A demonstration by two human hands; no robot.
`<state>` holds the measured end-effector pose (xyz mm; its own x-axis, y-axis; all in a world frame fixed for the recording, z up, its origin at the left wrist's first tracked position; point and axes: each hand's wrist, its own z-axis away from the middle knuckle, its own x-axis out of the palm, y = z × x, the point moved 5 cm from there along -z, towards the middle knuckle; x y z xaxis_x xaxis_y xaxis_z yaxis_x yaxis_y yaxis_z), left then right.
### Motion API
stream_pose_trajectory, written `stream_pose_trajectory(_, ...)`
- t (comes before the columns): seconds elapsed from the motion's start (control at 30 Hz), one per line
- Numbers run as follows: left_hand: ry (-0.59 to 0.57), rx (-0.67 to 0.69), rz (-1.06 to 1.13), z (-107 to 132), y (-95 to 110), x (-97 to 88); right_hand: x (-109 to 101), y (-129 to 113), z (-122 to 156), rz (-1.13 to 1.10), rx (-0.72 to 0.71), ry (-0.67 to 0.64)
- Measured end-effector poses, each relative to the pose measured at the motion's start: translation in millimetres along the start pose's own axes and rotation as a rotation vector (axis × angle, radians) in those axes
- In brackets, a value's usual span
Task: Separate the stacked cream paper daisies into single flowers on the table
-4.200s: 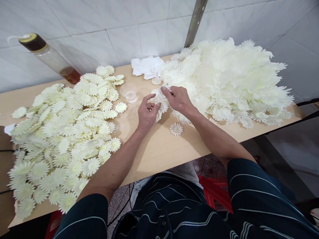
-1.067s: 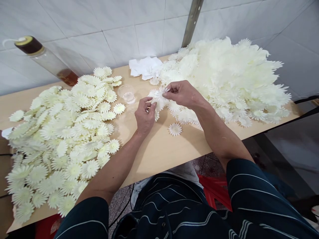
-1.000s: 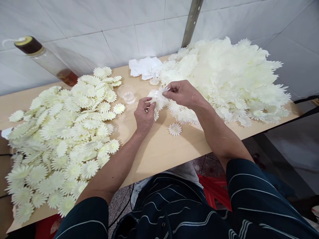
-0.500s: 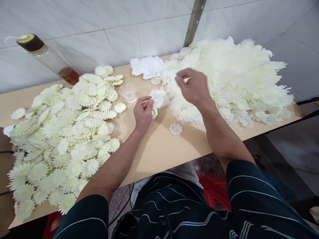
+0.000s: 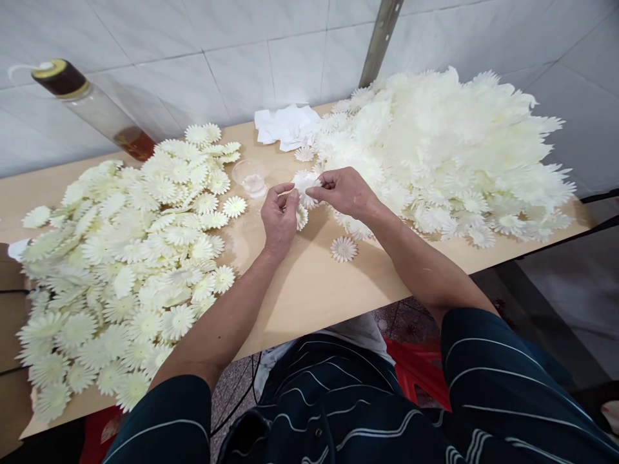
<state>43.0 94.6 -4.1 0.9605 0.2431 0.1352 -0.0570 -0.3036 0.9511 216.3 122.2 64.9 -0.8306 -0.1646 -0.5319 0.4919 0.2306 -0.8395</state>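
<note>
The flower pinched between the fingers is matt, cream and cloth-like. Beneath them the table is smooth pale wood; just beyond them stands a clear glossy plastic cup.

Cream-white paper flowers, tan table

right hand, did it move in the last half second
Yes. The right hand has dropped from over the big flower pile back toward the clear cup, meeting the left hand at a flower.
</note>
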Motion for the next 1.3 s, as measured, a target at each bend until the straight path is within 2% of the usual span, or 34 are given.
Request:
stream_pose_trajectory(0.2, -0.031, 0.023, 0.006, -2.6, 0.5, 1.9, -7.6, -3.4, 1.4, 0.06, -0.011, 0.005)
stream_pose_trajectory(0.47, -0.021, -0.037, -0.064, -1.4, 0.0, 0.7, -5.1, -0.9, -0.2, 0.148, -0.027, -0.006)
stream_pose_trajectory(0.73, 0.038, -0.027, -0.046, -1.3, -2.6, -0.8, -24.7, 8.3, -5.9, 0.161, -0.031, 0.219)
stream_pose_trajectory(0.97, 0.023, -0.028, -0.043, -2.5, -2.3, -0.3, -20.2, 8.2, -0.3, -0.095, 0.056, 0.067)
stream_pose_trajectory(1.1, -0.029, -0.017, -0.002, -2.2, -0.6, 1.0, -15.1, 6.7, 1.0, -0.239, 0.102, 0.006)
stream_pose_trajectory(1.3, -0.075, -0.076, 0.038, -4.0, -7.2, 2.4, -4.2, 3.9, -0.7, -0.305, 0.145, -0.05)
